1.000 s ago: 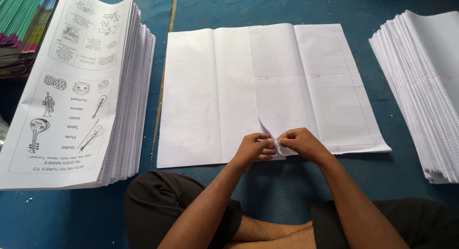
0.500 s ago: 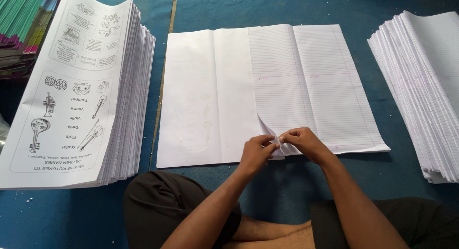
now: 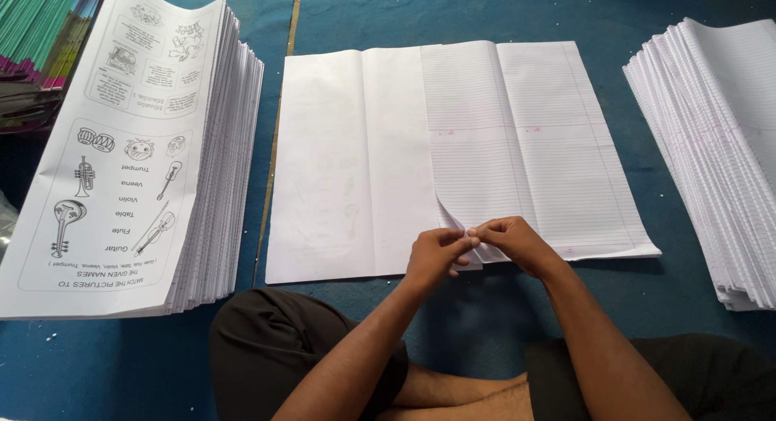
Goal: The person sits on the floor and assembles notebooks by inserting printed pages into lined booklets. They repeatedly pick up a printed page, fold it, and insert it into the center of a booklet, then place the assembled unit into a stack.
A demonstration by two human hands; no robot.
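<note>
Head view, looking down at a seated person's lap and work area. A large ruled sheet [image 3: 525, 146], thin white paper with fine horizontal lines and vertical fold creases, lay flat on top of a plain white sheet [image 3: 339, 162] of about the same size, offset so the plain one showed to the left. Both rested on a blue carpeted floor [image 3: 485, 17] directly in front of the person's crossed legs. The left hand [image 3: 436, 255] and the right hand [image 3: 517, 243] met at the near edge of the ruled sheet, fingertips touching, each pinching the lower left corner of that sheet, which was lifted and curled slightly off the plain sheet below. Three stacks of paper surrounded the work: to the left, a tall stack of printed sheets [image 3: 121, 146], its top page showing line drawings of musical instruments and small captions; to the right, a fanned stack of ruled sheets [image 3: 711, 146], its edges stepped; at the upper left corner, a pile of green-edged booklets [image 3: 36, 41], only partly visible. The floor covering appeared short-piled and matte, with a pale seam [image 3: 279, 138] running beside the printed stack.
</note>
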